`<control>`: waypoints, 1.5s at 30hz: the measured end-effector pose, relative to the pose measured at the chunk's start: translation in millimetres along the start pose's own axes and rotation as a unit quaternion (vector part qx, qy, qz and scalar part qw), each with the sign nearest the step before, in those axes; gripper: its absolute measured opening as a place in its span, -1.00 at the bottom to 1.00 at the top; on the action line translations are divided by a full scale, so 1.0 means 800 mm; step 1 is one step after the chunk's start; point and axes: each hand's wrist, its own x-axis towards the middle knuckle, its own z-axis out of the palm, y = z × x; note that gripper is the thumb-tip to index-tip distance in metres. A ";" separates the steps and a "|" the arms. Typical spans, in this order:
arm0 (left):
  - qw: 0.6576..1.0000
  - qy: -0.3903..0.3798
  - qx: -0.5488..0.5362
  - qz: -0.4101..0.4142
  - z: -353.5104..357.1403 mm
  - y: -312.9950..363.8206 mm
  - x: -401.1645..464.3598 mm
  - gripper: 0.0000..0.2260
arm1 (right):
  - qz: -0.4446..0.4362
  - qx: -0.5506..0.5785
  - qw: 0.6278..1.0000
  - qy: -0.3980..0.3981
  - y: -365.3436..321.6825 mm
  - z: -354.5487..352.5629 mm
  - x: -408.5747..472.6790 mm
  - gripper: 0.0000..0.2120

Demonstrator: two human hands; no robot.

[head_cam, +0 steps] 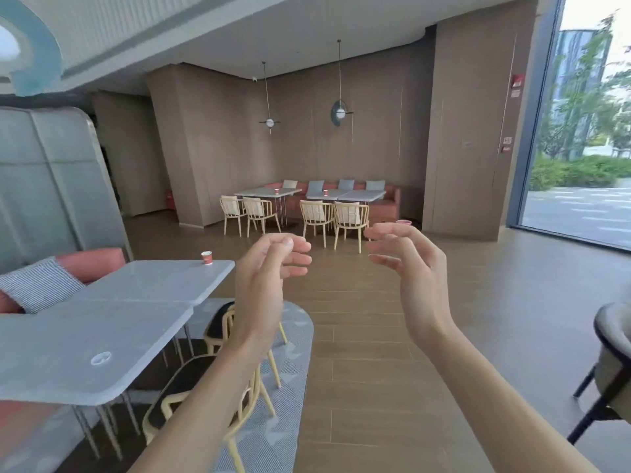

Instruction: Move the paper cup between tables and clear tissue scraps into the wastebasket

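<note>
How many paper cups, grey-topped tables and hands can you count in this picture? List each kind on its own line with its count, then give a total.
Paper cups: 3, one on the near table, two on far tables
Grey-topped tables: 4
Hands: 2, left hand, right hand
Total: 9

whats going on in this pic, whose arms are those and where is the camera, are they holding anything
There is no machine here. The camera sits on a person's head and looks forward and down, so the two bare arms reaching into the picture are that person's own. The wide lens bends the room's edges.

The left hand and the right hand are both raised in the air with fingers loosely curled. Neither holds anything.

To the left stands a grey table. A red paper cup stands near its far edge, and a small whitish scrap, probably tissue, lies nearer the camera. More tables with chairs, and what look like two more cups, stand at the back wall.
</note>
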 end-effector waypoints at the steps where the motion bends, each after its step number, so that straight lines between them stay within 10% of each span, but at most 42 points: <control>1: 1.000 0.002 0.004 -0.004 0.005 -0.029 0.022 -0.73 | 0.002 0.003 1.000 0.000 0.029 0.001 0.026 -0.70; 45: 0.977 0.186 0.087 -0.049 0.032 -0.961 1.146 -0.77 | 0.118 0.066 0.971 -0.196 0.998 0.404 1.153 -0.70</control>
